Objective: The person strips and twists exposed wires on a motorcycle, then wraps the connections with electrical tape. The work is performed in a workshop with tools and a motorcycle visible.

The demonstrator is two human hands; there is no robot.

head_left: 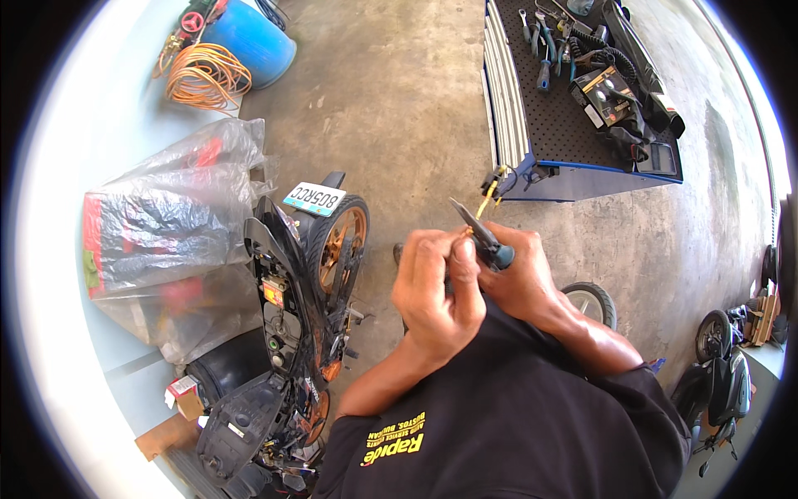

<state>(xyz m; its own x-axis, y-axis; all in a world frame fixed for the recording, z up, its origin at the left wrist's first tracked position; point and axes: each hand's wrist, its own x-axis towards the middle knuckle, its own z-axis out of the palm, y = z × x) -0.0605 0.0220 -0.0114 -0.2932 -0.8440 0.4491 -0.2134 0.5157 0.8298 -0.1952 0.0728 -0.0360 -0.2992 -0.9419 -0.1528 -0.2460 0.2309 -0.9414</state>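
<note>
In front of my chest my two hands are close together. My right hand is closed around dark-jawed pliers with blue grips, the pointed tips angled up and left. My left hand is pinched beside the jaws, its thumb and fingertips on the end of a thin yellow wire. The wire runs up past the pliers to a small dark connector hanging free with short leads. My fingers hide the wire's lower end and part of the pliers' handles.
A partly stripped black motorcycle stands on the left, beside plastic-wrapped goods. A blue drum and orange hose are at far left. Ahead right, a tool cabinet bears hand tools and a box. Another motorcycle stands far right.
</note>
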